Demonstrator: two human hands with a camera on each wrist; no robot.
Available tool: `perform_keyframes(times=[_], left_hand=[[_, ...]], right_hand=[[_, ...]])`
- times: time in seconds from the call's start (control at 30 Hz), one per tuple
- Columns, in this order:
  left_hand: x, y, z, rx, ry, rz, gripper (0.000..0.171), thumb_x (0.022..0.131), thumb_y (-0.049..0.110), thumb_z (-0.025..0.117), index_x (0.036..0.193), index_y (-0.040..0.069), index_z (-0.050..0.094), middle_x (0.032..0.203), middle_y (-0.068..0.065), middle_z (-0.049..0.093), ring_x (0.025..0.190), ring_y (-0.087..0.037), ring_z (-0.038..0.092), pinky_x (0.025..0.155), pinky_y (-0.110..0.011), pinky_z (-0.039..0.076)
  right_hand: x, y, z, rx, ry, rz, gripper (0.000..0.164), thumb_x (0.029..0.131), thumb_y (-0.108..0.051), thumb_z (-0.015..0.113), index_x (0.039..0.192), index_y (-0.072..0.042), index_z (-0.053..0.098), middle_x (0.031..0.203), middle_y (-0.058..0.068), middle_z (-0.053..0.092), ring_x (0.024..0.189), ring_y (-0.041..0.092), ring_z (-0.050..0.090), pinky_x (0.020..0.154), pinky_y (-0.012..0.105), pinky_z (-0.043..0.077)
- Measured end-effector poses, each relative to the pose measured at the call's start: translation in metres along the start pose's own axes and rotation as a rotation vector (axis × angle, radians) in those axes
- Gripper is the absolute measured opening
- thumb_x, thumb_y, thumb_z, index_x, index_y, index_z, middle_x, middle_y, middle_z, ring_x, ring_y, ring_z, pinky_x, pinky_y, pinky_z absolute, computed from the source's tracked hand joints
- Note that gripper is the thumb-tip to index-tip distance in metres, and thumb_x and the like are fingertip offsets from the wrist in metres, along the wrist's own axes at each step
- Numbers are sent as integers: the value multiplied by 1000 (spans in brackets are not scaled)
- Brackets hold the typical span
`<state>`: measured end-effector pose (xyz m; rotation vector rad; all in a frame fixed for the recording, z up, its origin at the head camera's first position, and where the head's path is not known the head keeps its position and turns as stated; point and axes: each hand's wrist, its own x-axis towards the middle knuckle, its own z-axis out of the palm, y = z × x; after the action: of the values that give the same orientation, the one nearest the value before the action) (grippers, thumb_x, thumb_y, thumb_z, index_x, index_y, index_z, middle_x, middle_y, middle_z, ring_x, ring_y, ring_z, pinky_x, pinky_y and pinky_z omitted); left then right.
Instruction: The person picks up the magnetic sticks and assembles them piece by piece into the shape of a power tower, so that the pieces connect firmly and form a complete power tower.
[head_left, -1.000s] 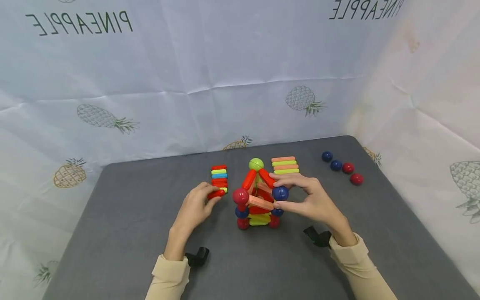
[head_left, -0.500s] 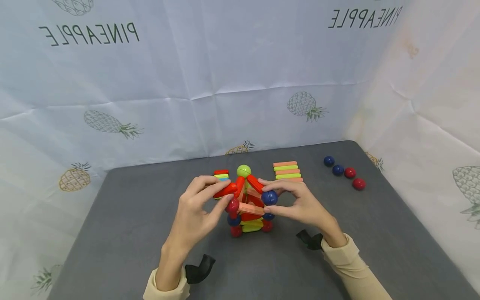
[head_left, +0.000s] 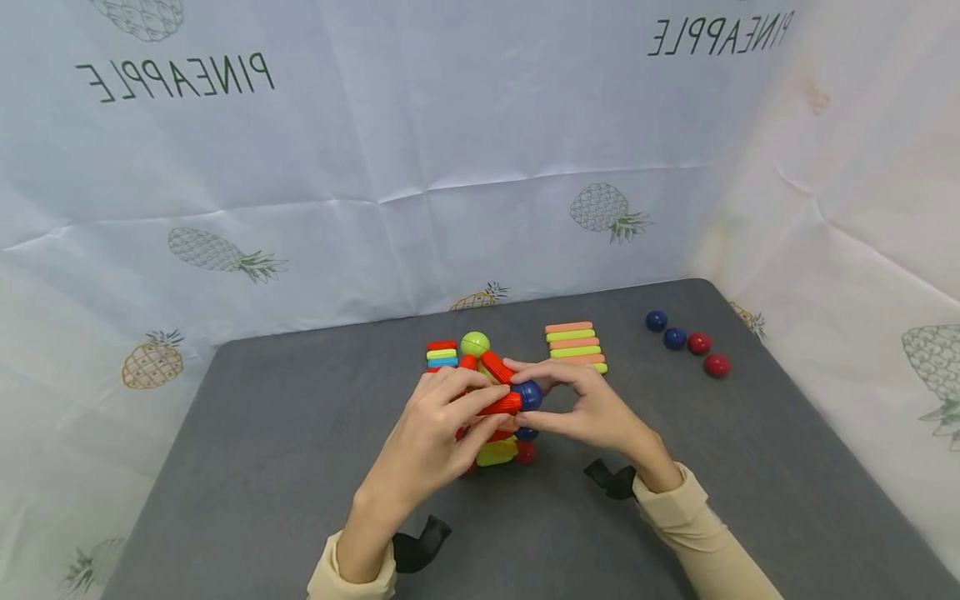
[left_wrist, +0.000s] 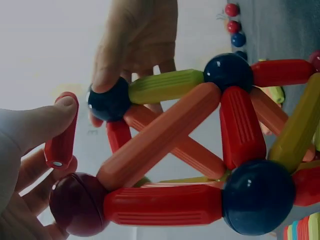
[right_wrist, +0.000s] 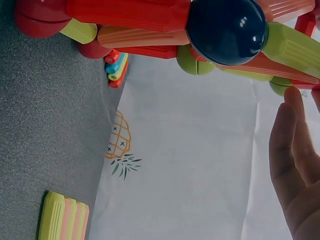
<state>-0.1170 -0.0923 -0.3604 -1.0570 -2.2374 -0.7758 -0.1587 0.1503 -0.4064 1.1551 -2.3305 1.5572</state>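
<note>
My left hand pinches a red rod between thumb and fingers, over the near top of a ball-and-rod structure. In the head view, the rod's right end overlaps a blue ball at the structure's top corner. My right hand grips that blue ball from the right with thumb and fingertips. In the left wrist view, the rod's lower end is close above a dark red ball. Orange, red and yellow-green rods join the balls; a green ball tops the far side. My left hand hides part of the structure.
A stack of coloured rods lies behind the structure, partly covered. Orange and yellow-green rods lie in a row to its right. Two blue balls and two red balls rest at the grey table's far right.
My left hand has carried the red rod from beside the left stack, up and rightward to the blue ball. My right hand keeps its grip, and it and the structure sit slightly further left.
</note>
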Motion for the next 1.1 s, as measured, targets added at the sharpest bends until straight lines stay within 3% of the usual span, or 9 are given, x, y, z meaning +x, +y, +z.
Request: perform_keyframes(times=[0.17, 0.67, 0.93, 1.1], left_hand=[[-1, -2, -1, 41, -22, -16, 33, 78, 18, 89, 109, 12, 79, 104, 1, 71, 99, -13, 63, 90, -36, 50], [-5, -2, -2, 96, -65, -28, 31, 79, 21, 89, 108, 14, 81, 98, 4, 68, 91, -13, 60, 87, -38, 51], [-5, -2, -1, 174, -76, -28, 29, 80, 22, 89, 107, 14, 81, 95, 4, 67, 88, -14, 60, 85, -39, 50], [-7, -6, -2, 128, -67, -36, 28, 81, 20, 88, 107, 15, 81, 98, 4, 69, 93, -14, 61, 88, -39, 51]], right_hand=[[1, 0, 0, -10, -2, 2, 45, 83, -5, 83, 125, -10, 69, 140, 16, 65, 104, 8, 68, 84, 28, 57], [0, -1, 0, -18, -7, 23, 45, 83, -5, 83, 125, -11, 69, 140, 15, 65, 102, 10, 69, 84, 27, 57], [0, -2, 1, -16, -4, 12, 47, 81, -4, 85, 124, -14, 70, 141, 14, 65, 104, 9, 69, 83, 27, 57], [-1, -2, 3, -13, 5, -10, 49, 80, -2, 85, 125, -13, 69, 141, 17, 64, 105, 11, 70, 82, 27, 58]])
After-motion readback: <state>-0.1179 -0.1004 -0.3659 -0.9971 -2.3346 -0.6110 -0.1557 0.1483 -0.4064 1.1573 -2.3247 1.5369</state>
